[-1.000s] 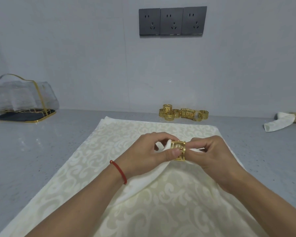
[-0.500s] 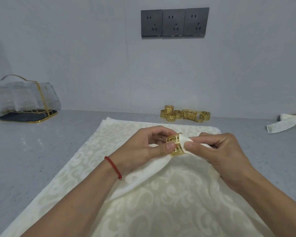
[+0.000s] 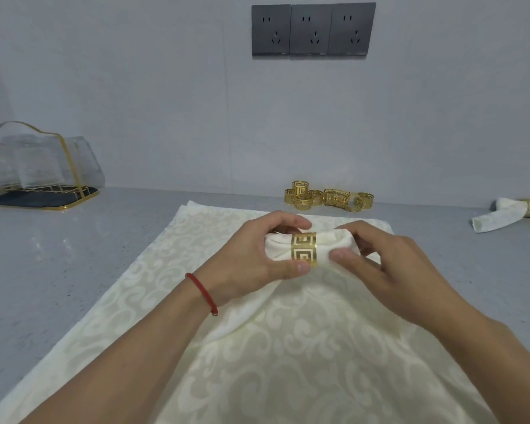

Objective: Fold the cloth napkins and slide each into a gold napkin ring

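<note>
A: Step in hand?

B: Ring on. The gold ring (image 3: 303, 250) sits around the rolled napkin (image 3: 277, 246), held above the patterned cloth (image 3: 257, 347) on the tabletop (image 3: 58, 255). Left hand (image 3: 251, 258) clamped on the roll beside the ring, thumb touching its lower edge. Right hand (image 3: 377, 267) pinching the end poking out the other side.

A: Next?

B: My guess: centre the ring, set the napkin by the finished one (image 3: 508, 214) far right. Spare rings (image 3: 328, 198) wait near the wall.
</note>
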`<action>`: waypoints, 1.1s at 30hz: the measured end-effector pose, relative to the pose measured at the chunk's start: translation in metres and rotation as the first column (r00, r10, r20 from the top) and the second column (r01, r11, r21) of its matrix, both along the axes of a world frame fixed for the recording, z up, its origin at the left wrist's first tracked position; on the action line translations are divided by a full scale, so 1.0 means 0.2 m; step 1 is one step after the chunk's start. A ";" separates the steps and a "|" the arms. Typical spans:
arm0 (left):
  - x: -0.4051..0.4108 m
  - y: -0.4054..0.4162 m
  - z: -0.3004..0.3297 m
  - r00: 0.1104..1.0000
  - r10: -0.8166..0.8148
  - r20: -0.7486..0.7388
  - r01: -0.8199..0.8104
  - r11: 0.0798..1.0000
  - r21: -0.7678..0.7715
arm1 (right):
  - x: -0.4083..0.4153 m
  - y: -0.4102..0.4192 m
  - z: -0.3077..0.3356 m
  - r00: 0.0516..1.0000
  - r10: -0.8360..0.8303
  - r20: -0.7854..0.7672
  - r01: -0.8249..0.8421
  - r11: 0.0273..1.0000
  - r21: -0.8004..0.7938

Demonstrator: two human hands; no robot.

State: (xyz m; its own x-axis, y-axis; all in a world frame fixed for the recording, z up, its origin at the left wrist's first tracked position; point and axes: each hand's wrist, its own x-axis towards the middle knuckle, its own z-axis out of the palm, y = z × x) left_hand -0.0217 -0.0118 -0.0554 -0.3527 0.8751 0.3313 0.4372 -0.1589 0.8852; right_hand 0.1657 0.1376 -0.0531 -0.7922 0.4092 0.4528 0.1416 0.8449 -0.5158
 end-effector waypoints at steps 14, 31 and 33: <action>0.04 0.02 -0.01 0.988 0.072 0.140 -0.084 0.993 0.078 | -0.02 -0.03 0.03 0.985 0.030 -0.171 -0.148 0.657 -0.739; 0.07 0.10 0.02 0.925 0.062 0.376 -0.027 0.995 -0.096 | 0.28 0.21 0.20 0.733 -0.014 0.680 0.194 0.962 -0.190; 0.11 0.13 0.07 0.920 0.029 0.391 0.018 0.993 -0.118 | 0.30 0.21 0.22 0.865 -0.096 0.493 0.220 0.955 -0.200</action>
